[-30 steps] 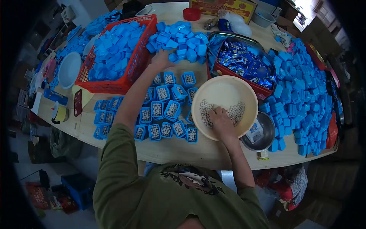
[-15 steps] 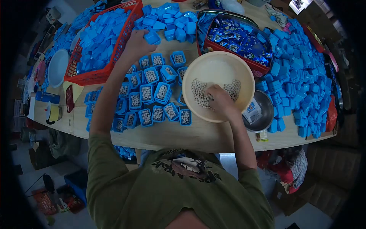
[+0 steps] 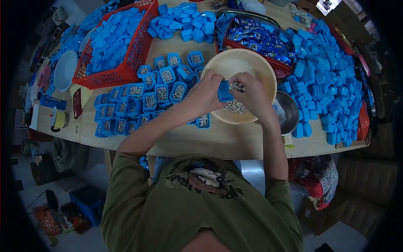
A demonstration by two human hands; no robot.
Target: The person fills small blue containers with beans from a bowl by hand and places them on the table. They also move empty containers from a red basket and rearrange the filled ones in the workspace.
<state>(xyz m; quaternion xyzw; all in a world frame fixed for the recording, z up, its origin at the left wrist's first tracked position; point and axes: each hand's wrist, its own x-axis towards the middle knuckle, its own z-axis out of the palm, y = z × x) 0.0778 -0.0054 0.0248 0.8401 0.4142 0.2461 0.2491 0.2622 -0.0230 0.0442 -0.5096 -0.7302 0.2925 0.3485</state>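
Observation:
My left hand (image 3: pixel 205 95) is closed on a small blue plastic box (image 3: pixel 225 91), held tilted over the cream-coloured bowl (image 3: pixel 216 63). Right beside it, my right hand (image 3: pixel 254 97) is curled round several small pale balls (image 3: pixel 236 86), close to the box's edge. More pale balls (image 3: pixel 235 106) lie in the bottom of the bowl, partly hidden by my hands. Left of the bowl stand rows of blue boxes (image 3: pixel 161 93) filled with the same balls; my left forearm passes over some of them.
A red basket (image 3: pixel 138 48) of blue boxes stands at the left. Loose blue boxes (image 3: pixel 182 21) lie behind, with a big heap (image 3: pixel 323 84) at the right. A red tray (image 3: pixel 275 63) holds shiny blue packets (image 3: pixel 260 35). A metal bowl (image 3: pixel 289 111) touches the cream bowl's right side.
My left hand has come from the loose boxes at the back to the bowl, bringing one blue box. My right hand has lifted some balls from the pile up to that box.

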